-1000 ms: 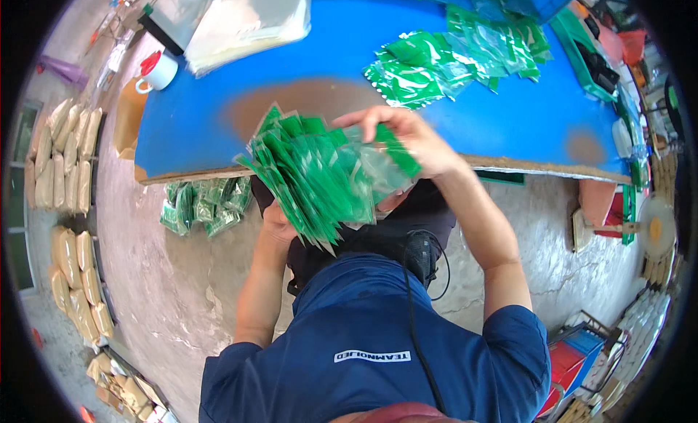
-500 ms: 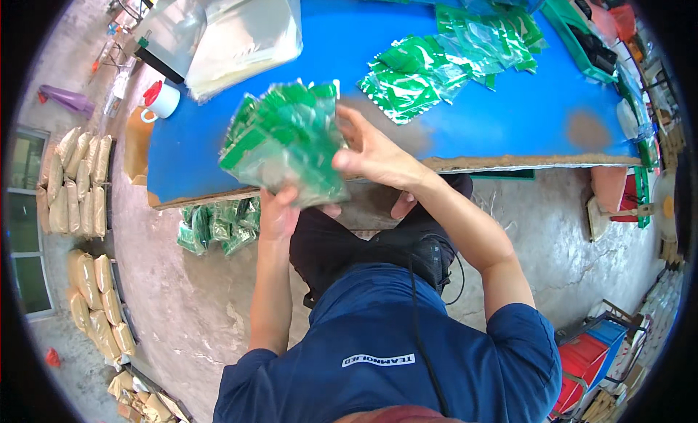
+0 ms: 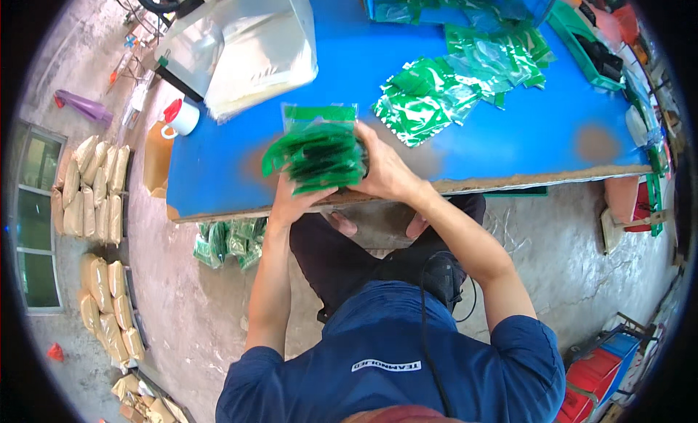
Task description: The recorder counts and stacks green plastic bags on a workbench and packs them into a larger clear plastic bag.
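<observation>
Over the near edge of the blue table I hold a thick bundle of green-and-clear plastic packets (image 3: 320, 157) between both hands. My left hand (image 3: 294, 199) grips its lower left side, with the fingers partly hidden behind it. My right hand (image 3: 384, 165) is closed along the right side of the bundle. Most packets stand stacked edge-on, and one flat green-topped packet sticks out at the far side. To the right, a spread of similar green packets (image 3: 422, 96) lies on the table, apart from my hands.
A clear plastic bin (image 3: 309, 52) holding transparent bags stands at the far left, beside a white mug (image 3: 185, 120) with red on top. A blue bin (image 3: 378, 12) of packets is at the back. A green tray (image 3: 582, 48) sits right. More packets (image 3: 225, 241) lie below the table.
The fanned, tilted bundle has been squared into a compact stack. My right hand has closed onto its side, and my left hand has shifted right and up under it.
</observation>
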Motion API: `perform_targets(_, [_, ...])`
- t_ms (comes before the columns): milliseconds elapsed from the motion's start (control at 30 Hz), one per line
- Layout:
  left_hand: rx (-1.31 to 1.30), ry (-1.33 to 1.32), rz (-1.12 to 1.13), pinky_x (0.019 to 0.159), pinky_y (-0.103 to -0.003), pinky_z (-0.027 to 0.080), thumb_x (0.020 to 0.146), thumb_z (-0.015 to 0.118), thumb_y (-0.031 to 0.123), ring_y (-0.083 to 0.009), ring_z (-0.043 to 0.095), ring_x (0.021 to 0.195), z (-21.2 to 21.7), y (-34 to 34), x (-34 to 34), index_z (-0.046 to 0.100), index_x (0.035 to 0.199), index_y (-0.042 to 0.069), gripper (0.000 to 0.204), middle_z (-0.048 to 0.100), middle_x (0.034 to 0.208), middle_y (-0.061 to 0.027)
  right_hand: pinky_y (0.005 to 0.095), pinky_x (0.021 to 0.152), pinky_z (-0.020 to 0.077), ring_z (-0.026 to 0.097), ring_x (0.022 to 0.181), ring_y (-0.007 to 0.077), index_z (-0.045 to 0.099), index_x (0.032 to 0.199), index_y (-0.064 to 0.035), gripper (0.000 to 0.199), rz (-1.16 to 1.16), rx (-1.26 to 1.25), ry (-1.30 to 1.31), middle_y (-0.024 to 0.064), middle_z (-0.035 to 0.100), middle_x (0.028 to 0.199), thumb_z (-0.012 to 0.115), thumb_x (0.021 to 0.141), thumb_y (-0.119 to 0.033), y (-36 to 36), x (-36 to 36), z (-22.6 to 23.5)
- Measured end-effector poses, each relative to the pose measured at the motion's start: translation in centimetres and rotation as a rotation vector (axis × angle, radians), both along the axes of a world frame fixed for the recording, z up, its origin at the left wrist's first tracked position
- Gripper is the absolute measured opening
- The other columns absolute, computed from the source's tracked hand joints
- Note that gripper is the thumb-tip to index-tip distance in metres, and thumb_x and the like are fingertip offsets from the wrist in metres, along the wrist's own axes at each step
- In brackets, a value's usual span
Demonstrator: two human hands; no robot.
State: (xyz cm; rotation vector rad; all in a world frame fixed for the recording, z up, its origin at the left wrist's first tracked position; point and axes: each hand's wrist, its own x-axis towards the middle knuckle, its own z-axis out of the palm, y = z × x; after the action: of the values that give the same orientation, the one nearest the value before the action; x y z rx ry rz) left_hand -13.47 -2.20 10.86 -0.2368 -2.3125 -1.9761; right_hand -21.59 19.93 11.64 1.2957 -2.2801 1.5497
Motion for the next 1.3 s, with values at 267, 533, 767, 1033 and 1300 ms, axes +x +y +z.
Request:
perform_targets(267, [0.144,0.181,-0.017,0.107,-0.043,0.045,0.066,0.092,0.007,-0.029,0.044,0.135,0.6,0.9,-1.5,-0.009,0.159,0.017,0.137,0.039,0.148,-0.0148,0.0451,0.108,0.042,0.048,0.131,0.041,0.016,0.153,-0.0037,0.112,0.029,0.01,-0.12,0.0275,0.045,0.142,0.087,0.069,-0.025,-1.0,-1.4,-1.8])
perform_targets(533, [0.475,0.141,0.017,0.112,-0.042,0.039,0.065,0.092,0.009,-0.0265,0.042,0.137,0.2,1.5,-1.0,0.005,0.16,0.014,0.129,0.039,0.148,-0.0094,0.0459,0.099,0.0468,0.054,0.123,0.0415,0.034,0.14,-0.0026,0.095,0.01,0.059,-0.319,0.026,0.053,0.132,0.088,0.067,-0.032,-1.4,-0.5,0.5])
perform_targets(767, [0.668,0.115,0.023,0.118,-0.044,0.023,0.095,0.057,0.047,-0.0282,0.031,0.145,3.3,0.9,-1.2,0.025,0.155,0.006,0.08,0.036,0.155,-0.0154,0.0481,0.091,0.0489,0.059,0.112,0.0459,0.042,0.135,-0.0041,0.081,-0.016,0.046,-0.307,0.0261,0.063,0.116,0.086,0.071,-0.029,-1.1,-0.5,0.1])
perform_targets(1033, [-0.051,-0.099,0.151,0.118,-0.041,0.023,0.08,0.059,0.003,-0.0259,0.033,0.145,10.7,0.7,-5.0,0.038,0.147,0.003,0.07,0.042,0.151,-0.0173,0.0484,0.088,0.0502,0.062,0.107,0.0448,0.044,0.131,-0.0038,0.078,-0.017,0.057,-0.295,0.0242,0.065,0.112,0.087,0.07,-0.027,-1.3,-0.6,-0.1])
perform_targets(1300, [0.602,-0.054,-0.114,0.117,-0.042,0.029,0.086,0.071,0.019,-0.0256,0.039,0.141,2.3,-3.8,-4.4,0.033,0.15,0.005,0.076,0.042,0.151,-0.0168,0.0455,0.095,0.048,0.062,0.11,0.0407,0.043,0.134,-0.0016,0.083,-0.029,0.049,-0.37,0.0237,0.065,0.113,0.087,0.069,-0.03,-0.5,-0.8,-0.2])
